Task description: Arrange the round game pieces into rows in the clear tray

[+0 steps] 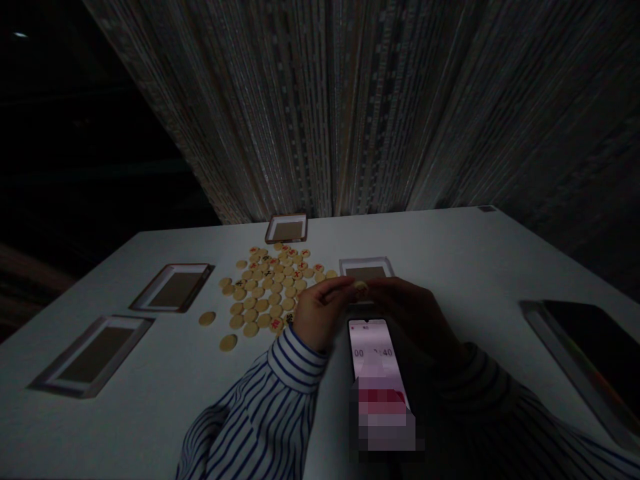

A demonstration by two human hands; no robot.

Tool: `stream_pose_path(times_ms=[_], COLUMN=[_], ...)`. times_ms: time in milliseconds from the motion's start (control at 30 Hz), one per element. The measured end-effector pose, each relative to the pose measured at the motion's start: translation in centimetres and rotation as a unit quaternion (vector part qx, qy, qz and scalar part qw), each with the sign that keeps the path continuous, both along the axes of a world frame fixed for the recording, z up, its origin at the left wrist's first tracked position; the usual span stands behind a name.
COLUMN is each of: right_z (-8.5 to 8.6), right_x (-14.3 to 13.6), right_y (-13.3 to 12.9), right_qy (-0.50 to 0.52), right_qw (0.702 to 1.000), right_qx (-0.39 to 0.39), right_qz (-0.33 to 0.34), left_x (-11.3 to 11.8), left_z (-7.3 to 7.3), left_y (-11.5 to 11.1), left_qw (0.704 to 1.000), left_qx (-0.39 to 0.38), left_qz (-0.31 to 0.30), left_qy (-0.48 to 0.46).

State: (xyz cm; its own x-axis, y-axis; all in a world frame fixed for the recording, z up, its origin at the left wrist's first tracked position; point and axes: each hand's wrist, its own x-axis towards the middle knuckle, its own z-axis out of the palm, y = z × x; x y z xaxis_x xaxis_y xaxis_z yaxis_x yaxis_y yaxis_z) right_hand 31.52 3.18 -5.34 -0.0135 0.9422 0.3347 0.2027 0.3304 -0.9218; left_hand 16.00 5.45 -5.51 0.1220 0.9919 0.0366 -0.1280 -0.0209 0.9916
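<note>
Both hands meet at the middle of the white table, over the near side of a shallow box. A round wooden piece is pinched between the fingertips of my left hand and my right hand. Left of the hands lies a spread of pale round pieces, some marked with red or black characters. Just below my hands a lit phone lies on the table, showing digits; its lower part is pixelated.
Shallow boxes stand at the back, the left and the near left of the white table. A dark flat object lies at the right. String curtains hang behind the table.
</note>
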Motion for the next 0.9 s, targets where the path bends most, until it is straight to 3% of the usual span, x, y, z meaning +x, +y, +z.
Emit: stream_pose_path(times_ms=[333, 700, 900], right_z=[0.15, 0.13, 0.27], right_x=[0.26, 0.31, 0.25], right_y=[0.11, 0.02, -0.05], right_qy=[-0.023, -0.020, -0.020], right_qw=[1.000, 1.000, 1.000], right_qx=[0.004, 0.007, 0.004], right_qz=[-0.001, 0.002, 0.010], left_x=[0.24, -0.02, 0.15], left_z=[0.34, -0.37, -0.43], left_y=[-0.13, 0.13, 0.12], left_qw=[1.000, 1.000, 0.999], left_qx=[-0.016, 0.000, -0.036], left_qz=[-0.021, -0.012, -0.020], left_qy=[-0.006, 0.011, -0.015])
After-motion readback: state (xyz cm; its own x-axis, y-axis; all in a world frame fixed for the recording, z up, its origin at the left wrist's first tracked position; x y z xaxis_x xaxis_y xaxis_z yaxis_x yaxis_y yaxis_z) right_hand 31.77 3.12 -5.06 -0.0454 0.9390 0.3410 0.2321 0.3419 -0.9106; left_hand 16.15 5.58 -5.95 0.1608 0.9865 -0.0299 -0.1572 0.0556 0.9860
